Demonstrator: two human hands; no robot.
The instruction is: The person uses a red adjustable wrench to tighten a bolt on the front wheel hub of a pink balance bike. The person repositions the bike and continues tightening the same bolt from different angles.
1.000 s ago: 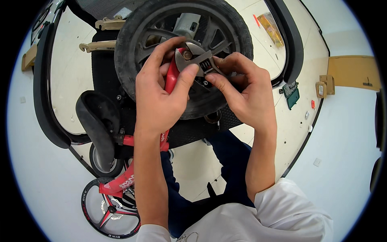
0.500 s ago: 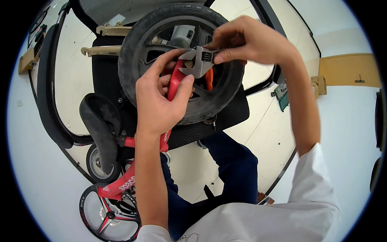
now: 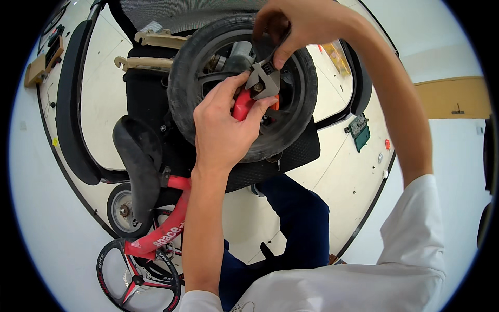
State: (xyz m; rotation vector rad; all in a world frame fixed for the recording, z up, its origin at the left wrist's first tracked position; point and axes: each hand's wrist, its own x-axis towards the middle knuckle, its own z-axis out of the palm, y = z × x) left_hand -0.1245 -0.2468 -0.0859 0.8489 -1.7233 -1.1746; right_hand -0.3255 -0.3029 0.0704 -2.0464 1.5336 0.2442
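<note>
Two hands on one red-handled steel adjustable wrench: my left hand clenches its handle, my right hand pinches its head, against black rubber wheel.

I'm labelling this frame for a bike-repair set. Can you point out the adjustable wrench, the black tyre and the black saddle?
adjustable wrench [image 3: 264, 83], head view, on its grey metal head.
black tyre [image 3: 179, 88], head view, on the left curve of the tread.
black saddle [image 3: 136, 156], head view, on the middle of its top surface.
</note>
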